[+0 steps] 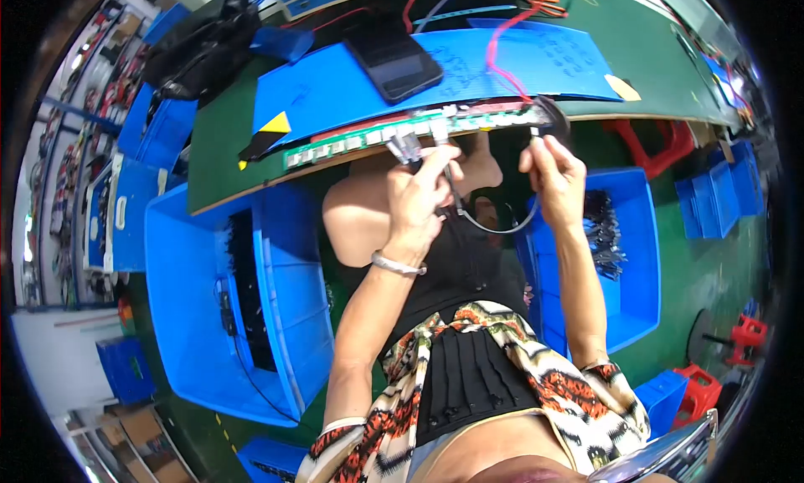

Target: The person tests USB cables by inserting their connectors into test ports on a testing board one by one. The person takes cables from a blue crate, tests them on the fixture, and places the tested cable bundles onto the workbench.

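Note:
My left hand (415, 200) is closed round several dark cable ends with grey plugs (405, 147) that stick up past the fingers. A pale plug (440, 131) at its fingertips meets a long green circuit board (347, 141) on the bench's front edge. My right hand (559, 182) pinches a cable plug (535, 132) just below the board's right end; I cannot tell whether it is inserted. A dark cable (502, 230) hangs in a loop between both hands. Beside the right fingertips is a dark rounded object (554, 119), partly blurred.
A blue sheet (469, 64) lies on the green bench (222, 140), with a phone (392, 60) on top. Pink wire (494, 52) runs to the board's right end. Blue bins of dark cables stand at left (180, 357) and right (646, 257). A black bag (201, 52) sits at back left.

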Available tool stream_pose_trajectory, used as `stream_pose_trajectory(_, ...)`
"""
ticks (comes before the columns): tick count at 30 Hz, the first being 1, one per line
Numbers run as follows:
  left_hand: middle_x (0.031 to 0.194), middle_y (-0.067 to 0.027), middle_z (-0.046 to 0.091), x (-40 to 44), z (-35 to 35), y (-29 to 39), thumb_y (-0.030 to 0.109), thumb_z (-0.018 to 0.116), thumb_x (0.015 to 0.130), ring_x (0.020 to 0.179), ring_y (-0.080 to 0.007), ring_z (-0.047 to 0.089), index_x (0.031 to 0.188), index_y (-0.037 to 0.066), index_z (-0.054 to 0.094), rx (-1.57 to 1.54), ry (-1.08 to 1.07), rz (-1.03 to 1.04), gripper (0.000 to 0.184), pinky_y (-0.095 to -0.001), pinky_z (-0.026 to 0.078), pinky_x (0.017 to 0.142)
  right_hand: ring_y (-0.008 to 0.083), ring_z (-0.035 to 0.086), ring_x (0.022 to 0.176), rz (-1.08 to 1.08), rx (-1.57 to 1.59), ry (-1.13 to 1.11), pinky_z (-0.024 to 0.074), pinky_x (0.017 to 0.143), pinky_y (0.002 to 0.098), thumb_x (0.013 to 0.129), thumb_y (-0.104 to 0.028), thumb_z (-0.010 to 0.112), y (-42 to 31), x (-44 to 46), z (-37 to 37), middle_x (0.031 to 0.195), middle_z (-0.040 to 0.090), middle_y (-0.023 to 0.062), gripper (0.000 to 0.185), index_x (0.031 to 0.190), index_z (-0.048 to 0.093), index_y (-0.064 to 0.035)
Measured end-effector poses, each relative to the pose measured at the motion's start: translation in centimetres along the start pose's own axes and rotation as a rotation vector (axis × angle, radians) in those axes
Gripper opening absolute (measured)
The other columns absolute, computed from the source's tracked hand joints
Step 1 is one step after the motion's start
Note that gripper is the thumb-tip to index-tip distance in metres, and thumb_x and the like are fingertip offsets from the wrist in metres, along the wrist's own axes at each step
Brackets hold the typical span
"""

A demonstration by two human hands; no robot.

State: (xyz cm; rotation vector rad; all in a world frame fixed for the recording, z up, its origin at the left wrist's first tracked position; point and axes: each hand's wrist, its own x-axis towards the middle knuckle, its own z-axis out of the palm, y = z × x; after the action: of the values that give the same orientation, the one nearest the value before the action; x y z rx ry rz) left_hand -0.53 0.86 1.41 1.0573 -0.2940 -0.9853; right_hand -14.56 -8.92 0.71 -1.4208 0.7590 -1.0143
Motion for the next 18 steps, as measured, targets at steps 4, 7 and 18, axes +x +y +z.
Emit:
stream_pose_trajectory(4,0.062,-0.0026,0.056,0.0,-0.2,-0.1,0.014,0.058,0.077,0.039,-0.0026,0.036,0.082,0.0,0.062,0.033,-0.026,0.004,0.015,-0.0166,0.025,0.037,-0.0004,0.036,0.048,0.005,-0.056,-0.035,0.0233,0.042,0.0162,0.084,-0.018,0.052,0.8,0.9,-0.7,0.056,0.048,-0.0048,0.024,0.063,0.055,-0.0068)
stream_pose_trajectory(7,0.063,-0.0032,0.056,0.1,-0.5,-0.2,0.014,0.057,0.078,0.04,-0.0023,0.036,0.084,0.0,0.061,0.066,-0.039,0.015,0.016,-0.0159,0.024,0.037,0.0,0.037,0.051,0.008,-0.082,-0.075,0.0256,0.046,0.0167,0.084,-0.018,0.052,1.0,1.4,-1.2,0.056,0.047,-0.0051,0.024,0.063,0.054,-0.0061)
stream_pose_trajectory(18,0.064,-0.0046,0.057,0.2,-0.5,-0.1,0.013,0.055,0.079,0.039,-0.0022,0.035,0.084,-0.002,0.06,0.091,-0.05,0.008,0.017,-0.0162,0.023,0.036,0.0045,0.043,0.05,-0.255,-0.413,-0.097,0.0346,0.047,0.0214,0.085,-0.013,0.049,0.4,1.3,-1.2,0.058,0.052,0.0011,0.019,0.072,0.055,-0.0005)
